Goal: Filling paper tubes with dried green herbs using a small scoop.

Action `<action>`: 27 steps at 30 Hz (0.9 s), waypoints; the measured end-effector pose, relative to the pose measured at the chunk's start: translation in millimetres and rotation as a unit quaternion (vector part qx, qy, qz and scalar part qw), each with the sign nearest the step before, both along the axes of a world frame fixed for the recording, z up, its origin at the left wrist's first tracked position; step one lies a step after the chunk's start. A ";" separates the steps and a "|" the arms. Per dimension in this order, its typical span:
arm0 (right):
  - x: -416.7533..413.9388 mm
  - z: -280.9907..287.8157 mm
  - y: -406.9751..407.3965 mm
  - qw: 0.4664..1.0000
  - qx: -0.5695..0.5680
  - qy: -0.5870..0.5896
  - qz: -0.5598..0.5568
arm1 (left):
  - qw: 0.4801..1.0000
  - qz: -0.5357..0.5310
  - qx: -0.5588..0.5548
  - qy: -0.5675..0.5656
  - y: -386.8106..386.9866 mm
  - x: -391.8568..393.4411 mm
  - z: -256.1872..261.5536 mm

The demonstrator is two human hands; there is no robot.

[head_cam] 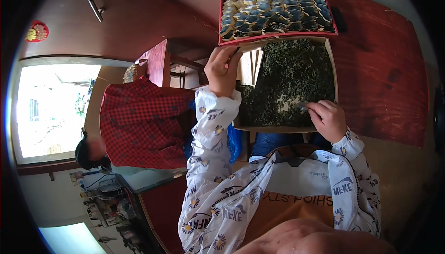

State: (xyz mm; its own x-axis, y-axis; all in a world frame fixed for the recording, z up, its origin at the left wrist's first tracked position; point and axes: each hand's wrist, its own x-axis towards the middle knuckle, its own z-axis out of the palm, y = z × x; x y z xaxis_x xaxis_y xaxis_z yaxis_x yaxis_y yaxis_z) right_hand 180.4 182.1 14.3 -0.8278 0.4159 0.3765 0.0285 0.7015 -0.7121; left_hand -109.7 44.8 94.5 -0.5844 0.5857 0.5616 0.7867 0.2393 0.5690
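A shallow cardboard box (332, 66) holds a heap of dark green dried leaves (295, 66), with a pale patch of its bottom showing near the front. Above the box's left side is my left hand (222, 68), fingers bent together around a small dark item at the fingertips; what it is cannot be told. Cream paper packets (251, 67) lie just right of that hand, on the leaves. At the box's right front, my right hand (326, 116) pinches a small greyish, scoop-like piece (301, 105) over the leaves.
Behind the box stands a red-edged tray (278, 36) packed with rows of small open paper packets holding dark contents. A red wooden tabletop (382, 70) extends right. At left is a person in a red checked garment (146, 125), beside a blue plastic bag (234, 144).
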 end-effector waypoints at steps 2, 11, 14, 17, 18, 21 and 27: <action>-2.3 -0.2 -1.4 1.000 0.001 -0.001 0.006 | 0.998 -0.046 0.028 0.038 13.0 -17.7 -5.4; -3.0 -2.0 -2.0 1.000 0.016 -0.021 0.004 | 0.989 -0.070 -0.026 0.125 48.6 -63.7 -6.6; -4.3 -0.1 -1.3 0.999 0.026 -0.035 0.010 | 0.984 -0.086 -0.039 0.152 50.7 -71.2 -2.3; -3.9 1.5 -0.6 0.999 0.025 -0.034 0.006 | 0.991 -0.095 -0.052 0.077 52.1 -69.9 6.0; -4.1 2.8 -0.1 0.999 0.021 -0.036 0.009 | 0.991 -0.095 -0.053 0.077 51.0 -69.8 8.1; -5.0 2.2 -0.8 0.999 0.015 -0.034 0.009 | 0.988 -0.119 -0.065 0.074 51.1 -71.1 8.1; -7.1 0.9 -1.6 0.999 0.014 -0.032 0.009 | 0.983 -0.129 -0.079 0.107 56.2 -77.5 -5.3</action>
State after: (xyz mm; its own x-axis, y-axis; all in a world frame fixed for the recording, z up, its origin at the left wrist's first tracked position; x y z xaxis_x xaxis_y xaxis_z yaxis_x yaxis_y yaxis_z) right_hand 173.3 180.5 15.2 -0.8576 0.3906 0.3346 0.0598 0.7218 -0.6895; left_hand -187.3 101.0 89.2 -0.2843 0.7884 0.5455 0.9302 0.0891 0.3561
